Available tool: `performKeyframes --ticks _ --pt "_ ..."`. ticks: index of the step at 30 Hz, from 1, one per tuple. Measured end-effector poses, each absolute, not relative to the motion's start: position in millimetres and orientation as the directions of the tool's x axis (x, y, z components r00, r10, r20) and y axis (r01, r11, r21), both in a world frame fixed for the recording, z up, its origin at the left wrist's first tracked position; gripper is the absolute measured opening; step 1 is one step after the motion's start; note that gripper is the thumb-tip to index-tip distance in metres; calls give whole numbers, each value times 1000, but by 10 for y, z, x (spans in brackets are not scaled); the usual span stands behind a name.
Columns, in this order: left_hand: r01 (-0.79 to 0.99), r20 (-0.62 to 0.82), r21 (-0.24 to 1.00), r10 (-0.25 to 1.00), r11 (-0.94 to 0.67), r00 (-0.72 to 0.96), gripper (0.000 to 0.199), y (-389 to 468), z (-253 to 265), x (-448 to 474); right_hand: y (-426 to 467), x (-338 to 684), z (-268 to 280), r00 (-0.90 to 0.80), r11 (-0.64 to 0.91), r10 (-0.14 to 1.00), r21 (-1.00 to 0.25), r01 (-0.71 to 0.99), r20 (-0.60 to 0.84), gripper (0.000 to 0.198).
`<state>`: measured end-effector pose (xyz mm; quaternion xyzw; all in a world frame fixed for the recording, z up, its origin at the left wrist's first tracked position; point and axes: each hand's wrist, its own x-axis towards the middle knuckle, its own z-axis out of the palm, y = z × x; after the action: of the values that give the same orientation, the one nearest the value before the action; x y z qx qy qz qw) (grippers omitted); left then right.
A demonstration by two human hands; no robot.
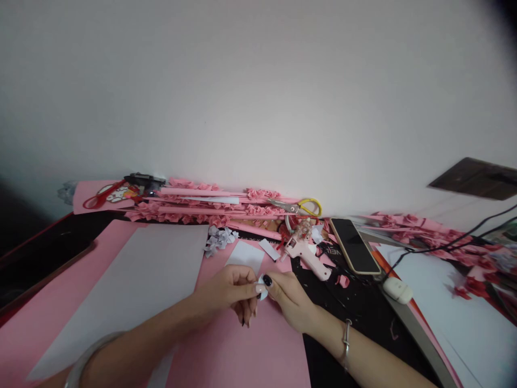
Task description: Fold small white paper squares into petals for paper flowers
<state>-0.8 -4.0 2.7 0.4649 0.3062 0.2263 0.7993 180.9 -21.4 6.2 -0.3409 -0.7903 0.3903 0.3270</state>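
Between the fingertips of both hands is a small piece of white paper (263,293), partly hidden by the thumbs. My left hand (238,293) pinches it from the left, its other fingers curled below. From the right, my right hand (288,299) grips the same piece with thumb and fingers. Both hands hover over a pink paper sheet (242,355). Just beyond them lie a white paper rectangle (244,254), a small white strip (269,249) and a heap of folded white paper pieces (219,240).
A pink glue gun (309,256), yellow-handled scissors (297,207) and a phone (355,245) lie beyond my right hand. Pink paper flower stems (202,202) line the wall. A white earbud case (398,291) sits at right; a large white sheet (141,280) lies at left.
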Motion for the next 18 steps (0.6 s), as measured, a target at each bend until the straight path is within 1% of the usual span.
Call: performKeyframes --ticks 4,7,10,13,16,18 --pt "-90 -242 899 658 428 713 26 -37 46 -16 -214 1802 67 -553 472 793 -832 293 255 38" --pt "-105 -182 934 706 342 684 23 -50 51 -7 -194 1798 54 -503 450 828 -830 329 249 41" --pt "-74 -108 978 777 195 620 19 -84 50 5 -168 1794 56 -444 400 866 -852 338 230 44" --pt "40 -25 999 838 4 545 17 -126 62 2 -160 1790 75 -413 367 885 -869 333 215 47" --pt "156 81 971 866 -179 493 20 -143 86 -22 -168 1788 87 -424 318 890 -893 318 166 48" --pt "222 145 933 862 -282 486 21 -138 94 -41 -171 1786 84 -447 267 886 -925 271 125 46"
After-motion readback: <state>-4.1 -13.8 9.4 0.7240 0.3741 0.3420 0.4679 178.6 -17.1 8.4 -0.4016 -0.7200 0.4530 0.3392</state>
